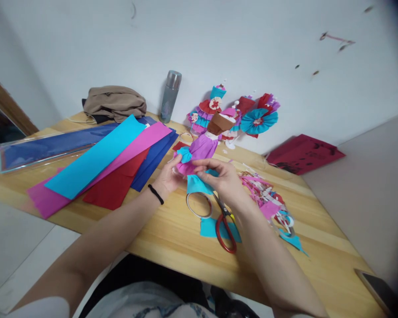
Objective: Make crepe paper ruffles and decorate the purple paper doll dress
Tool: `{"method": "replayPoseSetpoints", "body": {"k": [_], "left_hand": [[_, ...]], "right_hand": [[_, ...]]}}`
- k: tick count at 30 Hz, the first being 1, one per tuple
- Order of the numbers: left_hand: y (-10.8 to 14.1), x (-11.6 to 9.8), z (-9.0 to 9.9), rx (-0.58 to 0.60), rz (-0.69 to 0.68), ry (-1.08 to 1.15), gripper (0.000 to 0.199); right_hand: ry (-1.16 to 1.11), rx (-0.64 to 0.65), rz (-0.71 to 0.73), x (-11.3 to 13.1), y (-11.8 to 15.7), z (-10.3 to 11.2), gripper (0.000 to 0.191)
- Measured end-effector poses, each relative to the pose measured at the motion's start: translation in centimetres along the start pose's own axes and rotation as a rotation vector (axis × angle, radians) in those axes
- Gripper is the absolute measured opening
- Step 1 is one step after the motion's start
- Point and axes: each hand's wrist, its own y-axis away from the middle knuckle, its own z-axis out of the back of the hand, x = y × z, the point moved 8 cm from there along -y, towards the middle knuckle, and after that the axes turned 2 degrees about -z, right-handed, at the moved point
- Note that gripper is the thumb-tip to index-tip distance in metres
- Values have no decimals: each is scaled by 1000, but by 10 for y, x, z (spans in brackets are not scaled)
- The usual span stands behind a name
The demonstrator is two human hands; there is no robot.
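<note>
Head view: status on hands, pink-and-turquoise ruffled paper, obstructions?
Left hand holding pink-and-turquoise ruffled paper. Right hand at its edge, grip unclear. Red-handled metal scissors and round tape roll close by, seemingly blocking neither hand.

A pale, bluish-white wall [119, 48] rose right behind the light wooden table [325, 247], whose grain ran in long stripes before me. High on its right side I saw dark marks [342, 47]. A greyer side wall [368, 163] met the table's right edge. Large pale tiles made the floor [16, 260]. The brown wooden frame [11, 106] at far left was perhaps a doorway's. The light fell soft and even.
</note>
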Motion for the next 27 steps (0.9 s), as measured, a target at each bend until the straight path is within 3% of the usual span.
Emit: {"method": "replayPoseSetpoints", "body": {"k": [5, 11, 16, 19, 22, 27], "left_hand": [[1, 3, 0, -37, 29, 37, 22], [4, -1, 0, -95, -10, 61, 13], [7, -2, 1, -161, -35, 59, 7], [7, -1, 0, -142, -36, 55, 6], [5, 1, -3, -100, -27, 50, 8], [5, 1, -2, -131, -27, 66, 11]], "right_hand": [[-5, -60, 23, 0, -3, 16, 25], [-129, -192, -1, -12, -6, 22, 26], [-79, -372, 104, -7, -8, 21, 20], [-8, -459, 170, -1, -8, 16, 13], [-5, -515, 199, 1, -7, 12, 11], [68, -581, 255, 1, -6, 11, 8]]}}
